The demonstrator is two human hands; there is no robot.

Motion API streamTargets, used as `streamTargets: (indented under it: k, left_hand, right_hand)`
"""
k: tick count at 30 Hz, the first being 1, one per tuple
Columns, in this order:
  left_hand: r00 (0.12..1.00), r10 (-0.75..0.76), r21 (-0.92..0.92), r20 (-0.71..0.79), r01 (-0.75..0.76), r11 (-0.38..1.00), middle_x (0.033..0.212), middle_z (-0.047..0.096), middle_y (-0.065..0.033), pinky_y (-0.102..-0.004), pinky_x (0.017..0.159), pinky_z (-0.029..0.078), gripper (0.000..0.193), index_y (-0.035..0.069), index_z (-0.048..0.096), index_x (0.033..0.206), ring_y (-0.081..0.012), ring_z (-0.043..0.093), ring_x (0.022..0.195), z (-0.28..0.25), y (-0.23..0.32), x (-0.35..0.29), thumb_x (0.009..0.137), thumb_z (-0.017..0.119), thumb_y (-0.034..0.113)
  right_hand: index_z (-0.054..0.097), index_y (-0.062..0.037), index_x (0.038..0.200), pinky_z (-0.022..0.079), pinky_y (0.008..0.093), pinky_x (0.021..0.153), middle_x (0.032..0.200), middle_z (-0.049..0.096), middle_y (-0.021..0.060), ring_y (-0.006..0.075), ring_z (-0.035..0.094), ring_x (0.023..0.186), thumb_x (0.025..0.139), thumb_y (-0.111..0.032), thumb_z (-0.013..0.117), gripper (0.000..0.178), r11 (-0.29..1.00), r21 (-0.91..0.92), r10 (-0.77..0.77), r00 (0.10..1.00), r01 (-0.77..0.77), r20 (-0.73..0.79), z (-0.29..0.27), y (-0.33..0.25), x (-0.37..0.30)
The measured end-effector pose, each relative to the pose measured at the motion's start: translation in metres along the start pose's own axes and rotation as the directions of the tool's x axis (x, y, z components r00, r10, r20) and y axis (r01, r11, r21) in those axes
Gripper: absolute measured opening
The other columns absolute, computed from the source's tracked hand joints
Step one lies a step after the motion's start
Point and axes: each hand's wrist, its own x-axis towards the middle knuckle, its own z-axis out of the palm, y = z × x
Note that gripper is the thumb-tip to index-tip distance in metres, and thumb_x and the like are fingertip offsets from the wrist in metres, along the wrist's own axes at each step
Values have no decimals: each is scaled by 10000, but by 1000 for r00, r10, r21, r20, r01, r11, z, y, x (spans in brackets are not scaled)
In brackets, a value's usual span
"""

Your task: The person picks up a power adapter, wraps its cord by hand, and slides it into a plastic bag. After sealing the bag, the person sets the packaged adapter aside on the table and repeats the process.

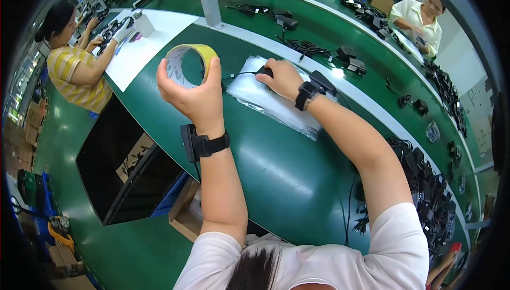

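My left hand (199, 101) is raised over the green table, its fingers and thumb wrapped round a roll of yellow tape (204, 52). The roll's pale inner ring faces up toward me. To the right, my right hand (287, 79) rests over a stack of clear plastic bags (252, 99) lying flat on the table. Its fingers are closed on a small black cabled piece (264, 71), partly hidden under them. A thin black cable runs from that piece toward the left. Each wrist wears a black strap with a small box.
Black power adapters (287, 21) with cables lie on the green conveyor beyond the table. A heap of adapters and cords (425, 189) sits at the right. A person in yellow stripes (77, 72) works at the left, another in a pale shirt (419, 21) at the far right.
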Motion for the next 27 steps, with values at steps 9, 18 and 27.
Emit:
streamTargets:
  k: [9,18,27]
  left_hand:
    - [995,-10,73,97,3,997,1199,405,-179,-441,935,331,857,17,334,1241,-341,391,1106,-5,-2,6,562,815,223]
    - [698,565,-643,439,-195,741,1325,298,-211,-491,945,344,993,64,265,1315,-407,320,1222,1,110,-94,518,845,190]
    - [651,499,-709,572,88,699,1333,355,-120,-368,960,312,1065,40,178,1367,-254,409,1150,-1,117,-124,557,831,266]
  right_hand:
    - [630,-6,936,472,266,694,862,638,87,135,588,770,814,-195,613,226,984,170,-27,988,53,-149,-116,-27,-36]
    - [338,-79,1321,490,279,750,1190,458,112,156,541,952,738,-94,651,663,669,741,11,997,-62,73,-163,-34,-143]
    - [394,-45,1264,545,302,610,1122,521,143,241,607,864,879,-484,449,586,363,931,280,958,-43,-65,-299,-8,-288]
